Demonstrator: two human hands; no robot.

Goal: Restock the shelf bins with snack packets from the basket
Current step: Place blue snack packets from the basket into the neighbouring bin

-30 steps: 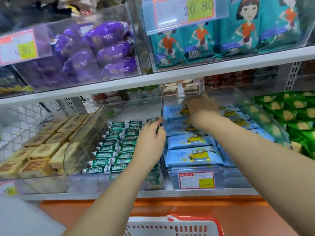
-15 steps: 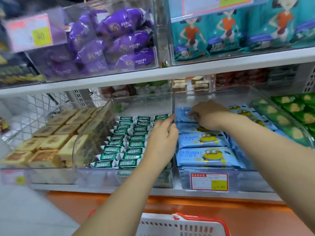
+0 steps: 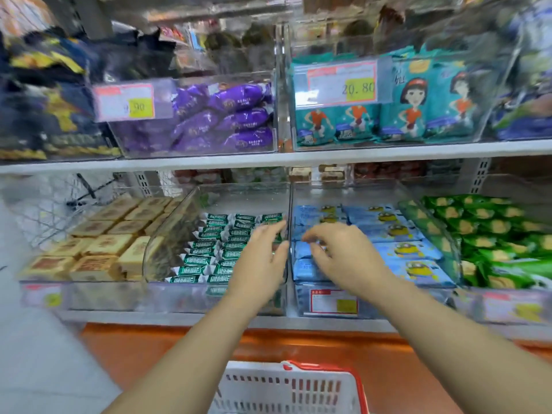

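Step looks like a placement just finished, with both hands empty. Left hand (image 3: 263,258) is flat with straight fingers; right hand (image 3: 346,258) is loosely curled and holds nothing. Blue packets (image 3: 409,252) lie under and right of the right hand, face up, long axis side to side. Next move: reach down to the basket (image 3: 254,383) below the wrists and grab more.

The basket (image 3: 257,372) is cut off below, dark upper-left packets (image 3: 59,94) blurred
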